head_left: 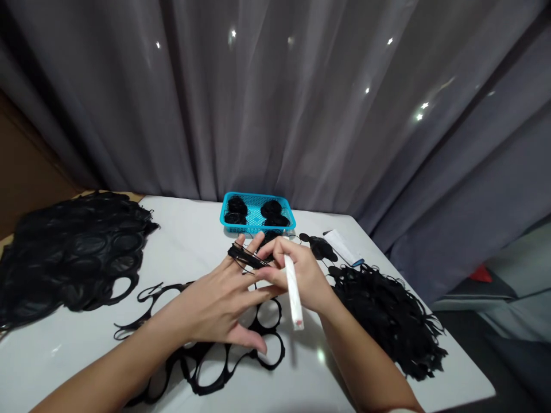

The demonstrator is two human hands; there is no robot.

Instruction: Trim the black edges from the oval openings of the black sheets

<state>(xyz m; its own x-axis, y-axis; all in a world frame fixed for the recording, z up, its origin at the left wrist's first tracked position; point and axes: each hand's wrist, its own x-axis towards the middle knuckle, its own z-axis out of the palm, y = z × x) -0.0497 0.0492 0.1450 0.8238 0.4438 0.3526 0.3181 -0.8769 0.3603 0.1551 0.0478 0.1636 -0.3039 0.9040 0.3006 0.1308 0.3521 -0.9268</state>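
Cord (246, 257) is looped around the spread fingers of the left hand (219, 298), over the table (185, 226), and seemingly pinched by the right hand (303, 272) (a stick (293, 292) is gripped too). Coils (271, 207) are already laid in the far basket (255, 214); the winding appears unfinished.

there are two hands (218, 305), one stick (293, 292) and one basket (257, 214) of four bundles (236, 205).

Right-hand fingers (280, 248) partly hide the white stick (293, 289) (its reddish mark (299, 323) blurred)
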